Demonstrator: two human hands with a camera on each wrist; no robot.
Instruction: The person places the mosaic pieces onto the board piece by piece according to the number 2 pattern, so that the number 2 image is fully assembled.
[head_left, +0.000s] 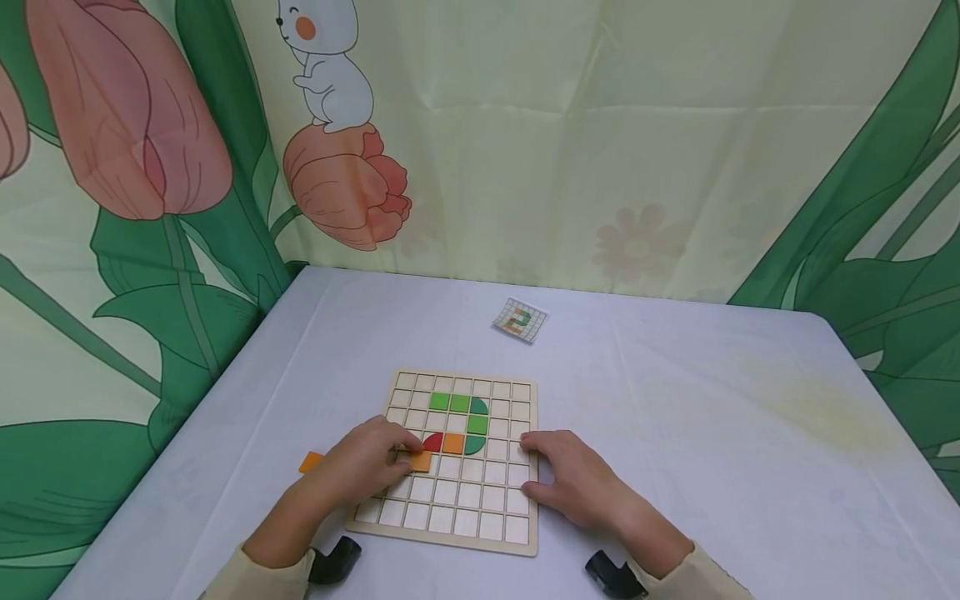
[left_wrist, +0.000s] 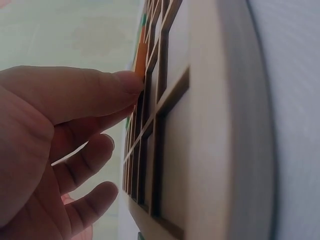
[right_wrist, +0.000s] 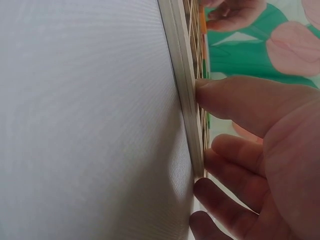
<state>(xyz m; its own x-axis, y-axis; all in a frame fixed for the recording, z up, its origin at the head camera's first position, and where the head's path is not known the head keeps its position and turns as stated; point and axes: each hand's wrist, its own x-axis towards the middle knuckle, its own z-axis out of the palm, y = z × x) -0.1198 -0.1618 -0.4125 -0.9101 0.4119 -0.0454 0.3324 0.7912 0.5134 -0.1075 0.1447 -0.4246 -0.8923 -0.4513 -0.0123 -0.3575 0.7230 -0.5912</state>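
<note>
A wooden grid board (head_left: 442,542) lies on the white-covered table. My left hand (head_left: 363,462) pinches an orange square tile (head_left: 421,462) between thumb and index finger, low over the board's left part. In the left wrist view that orange tile (left_wrist: 141,59) shows edge-on at the thumb tip. My right hand (head_left: 577,479) rests at the board's right edge, its thumb (right_wrist: 215,95) on the rim and its fingers loosely bent. On the grid sit green squares (head_left: 460,403), dark green quarter-rounds (head_left: 474,445), a red quarter-round (head_left: 433,442) and an orange square (head_left: 453,443).
Another orange piece (head_left: 310,462) lies on the table left of the board, partly behind my left forearm. Beyond the board is a small card (head_left: 521,320) with a printed grid pattern. A printed curtain (head_left: 510,150) hangs behind the table's far edge.
</note>
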